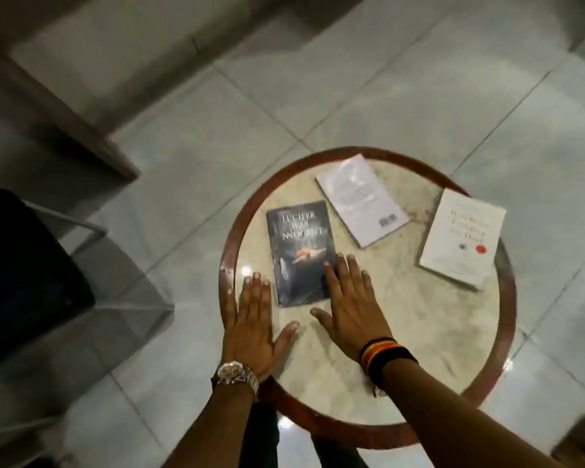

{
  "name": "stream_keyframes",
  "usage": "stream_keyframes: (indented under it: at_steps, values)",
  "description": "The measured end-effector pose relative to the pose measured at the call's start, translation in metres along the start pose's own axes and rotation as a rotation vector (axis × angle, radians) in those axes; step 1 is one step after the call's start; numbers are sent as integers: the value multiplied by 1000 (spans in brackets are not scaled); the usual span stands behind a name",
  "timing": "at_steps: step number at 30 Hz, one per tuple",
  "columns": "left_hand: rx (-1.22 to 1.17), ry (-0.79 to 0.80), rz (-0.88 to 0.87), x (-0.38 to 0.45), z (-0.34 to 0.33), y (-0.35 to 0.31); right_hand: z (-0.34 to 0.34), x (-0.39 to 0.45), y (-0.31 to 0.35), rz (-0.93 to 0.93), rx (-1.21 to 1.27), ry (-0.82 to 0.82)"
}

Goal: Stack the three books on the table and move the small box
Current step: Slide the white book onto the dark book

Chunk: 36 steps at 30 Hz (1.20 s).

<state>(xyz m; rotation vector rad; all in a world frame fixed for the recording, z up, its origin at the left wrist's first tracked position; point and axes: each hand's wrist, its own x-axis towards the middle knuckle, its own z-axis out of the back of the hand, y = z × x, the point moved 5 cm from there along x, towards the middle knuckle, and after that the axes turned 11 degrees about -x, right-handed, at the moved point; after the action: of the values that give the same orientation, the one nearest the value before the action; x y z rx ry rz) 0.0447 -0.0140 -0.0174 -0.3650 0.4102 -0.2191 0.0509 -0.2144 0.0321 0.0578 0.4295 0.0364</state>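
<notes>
Hands flank the dark book (301, 253): I keep left hand (252, 319) and right hand (347, 300) flat, fingers spread, grasping nothing, ready to lift it.

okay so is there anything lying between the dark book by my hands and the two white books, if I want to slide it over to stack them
Nothing visible does. The dark book lies flat between the left hand and the right hand; only bare table top separates it from the back-cover-up white book and the white book with the red dot.
</notes>
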Motion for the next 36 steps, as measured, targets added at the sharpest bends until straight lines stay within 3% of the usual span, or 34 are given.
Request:
stream_keyframes:
  at_steps: [3, 11, 23, 28, 33, 36]
  values:
    - [-59, -33, 124, 8, -25, 11, -24, 20, 3, 16, -35, -1]
    - [-25, -223, 126, 17, -45, 13, -39, 41, 8, 8, 56, -95]
    - [-46, -247, 135, 15, -48, 19, -32, 60, 20, 36, 104, -84]
    - [-69, -256, 124, 14, -45, 16, -9, 60, 2, 15, 129, -196]
    - [-75, -270, 114, 15, -47, 17, -16, 78, 9, 82, 69, -47]
    - [-56, -268, 108, 16, -49, 19, -28, 63, 9, 64, 102, -64]
